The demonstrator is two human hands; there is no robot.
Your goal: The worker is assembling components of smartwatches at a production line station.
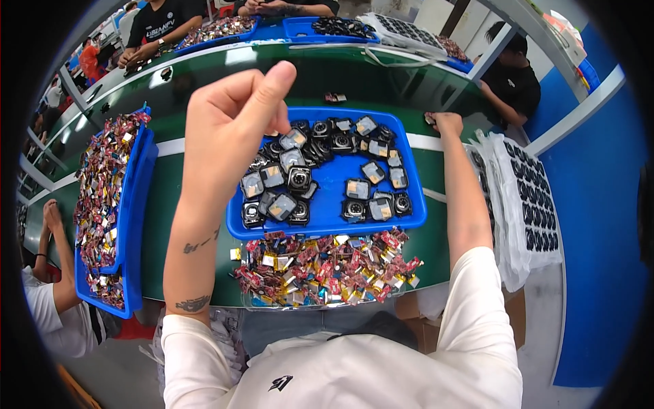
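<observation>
At far left, a long blue tray (139, 204) is heaped with small red and gold foil-wrapped parts (102, 184). The left hand (228, 126) is raised, fingers curled, thumb pinched to forefinger; anything held cannot be told. A central blue tray (330, 177) holds square watch bodies (298, 178), axes mixed. The right hand (446, 123) is closed over a small dark piece (430, 118) at far right.

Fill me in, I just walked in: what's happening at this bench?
A person works over a blue tray of small square modules. The left hand is raised above it, fingers pinched; what they hold is hidden. The right hand reaches past the tray's far right corner onto the green table. Red-and-gold parts lie heaped nearer.
</observation>
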